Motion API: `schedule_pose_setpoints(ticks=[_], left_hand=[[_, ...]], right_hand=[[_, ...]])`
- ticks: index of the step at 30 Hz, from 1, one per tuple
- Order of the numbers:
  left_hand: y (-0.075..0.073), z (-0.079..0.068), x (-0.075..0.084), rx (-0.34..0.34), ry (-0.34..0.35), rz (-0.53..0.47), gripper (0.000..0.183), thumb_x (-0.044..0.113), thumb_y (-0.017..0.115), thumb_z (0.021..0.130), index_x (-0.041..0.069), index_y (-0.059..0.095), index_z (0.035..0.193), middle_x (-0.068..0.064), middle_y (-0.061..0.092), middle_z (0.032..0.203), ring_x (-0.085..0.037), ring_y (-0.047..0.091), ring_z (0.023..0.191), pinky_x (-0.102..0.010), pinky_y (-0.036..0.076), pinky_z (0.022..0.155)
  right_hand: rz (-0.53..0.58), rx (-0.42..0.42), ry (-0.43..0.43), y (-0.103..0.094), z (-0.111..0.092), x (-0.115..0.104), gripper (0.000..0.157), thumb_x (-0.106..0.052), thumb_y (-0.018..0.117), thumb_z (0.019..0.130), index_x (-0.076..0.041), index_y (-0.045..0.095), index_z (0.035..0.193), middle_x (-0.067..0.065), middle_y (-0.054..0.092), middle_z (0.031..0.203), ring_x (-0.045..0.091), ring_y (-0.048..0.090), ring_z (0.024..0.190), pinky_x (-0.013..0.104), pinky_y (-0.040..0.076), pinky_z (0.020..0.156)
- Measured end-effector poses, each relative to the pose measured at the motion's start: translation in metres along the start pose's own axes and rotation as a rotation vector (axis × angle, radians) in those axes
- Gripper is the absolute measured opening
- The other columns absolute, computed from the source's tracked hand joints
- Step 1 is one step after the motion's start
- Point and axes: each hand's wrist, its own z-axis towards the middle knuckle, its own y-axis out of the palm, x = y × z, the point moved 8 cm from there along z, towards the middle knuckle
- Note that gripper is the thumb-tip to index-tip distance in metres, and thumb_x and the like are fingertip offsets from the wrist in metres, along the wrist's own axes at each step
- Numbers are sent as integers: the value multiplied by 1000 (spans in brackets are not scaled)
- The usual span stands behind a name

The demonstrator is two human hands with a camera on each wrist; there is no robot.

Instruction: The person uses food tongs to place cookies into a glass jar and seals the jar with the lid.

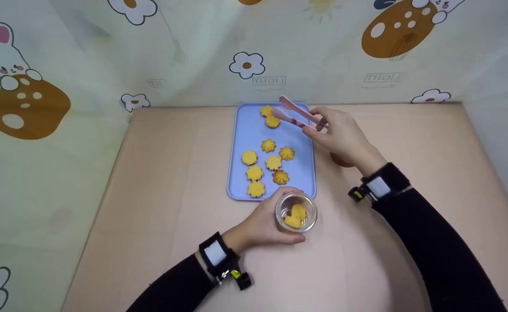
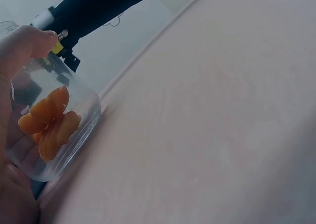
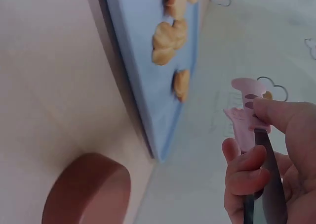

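Note:
My left hand (image 1: 262, 223) grips a clear glass jar (image 1: 312, 212) just in front of the tray. Inside the jar lie a few yellow flower-shaped cookies (image 2: 52, 117), stacked against each other in the left wrist view. My right hand (image 1: 340, 134) holds pink tongs (image 1: 301, 112) with dark handles, thumb on one arm and fingers round the other. The tong tips are apart with nothing between them, above the tray's far end. Two cookies (image 1: 273, 121) sit close below the tips. The blue tray (image 1: 245, 130) carries several more cookies (image 1: 273, 163) toward its near half.
A brown round container (image 3: 89, 189) stands on the table (image 1: 171, 173) right of the tray, mostly hidden under my right wrist in the head view. A patterned curtain (image 1: 193, 56) hangs behind the table and along its left side.

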Motion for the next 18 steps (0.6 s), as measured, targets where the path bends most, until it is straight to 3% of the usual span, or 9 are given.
schedule_pose_setpoints(ticks=[9, 18], left_hand=[[-2, 1, 2, -9, 6, -9, 97, 21, 102, 74, 18, 45, 153, 4, 60, 149, -17, 57, 140, -41, 43, 124], [-3, 3, 1, -17, 9, -22, 98, 19, 102, 73, 19, 45, 153, 5, 60, 150, -17, 57, 141, -40, 42, 125]], right_hand=[[-15, -6, 37, 29, 28, 5, 53, -43, 74, 104, -7, 65, 142, 14, 69, 105, 29, 62, 91, 39, 49, 74], [-23, -46, 93, 40, 32, 6, 55, -43, 74, 104, -8, 64, 145, 12, 68, 105, 27, 62, 88, 37, 49, 71]])
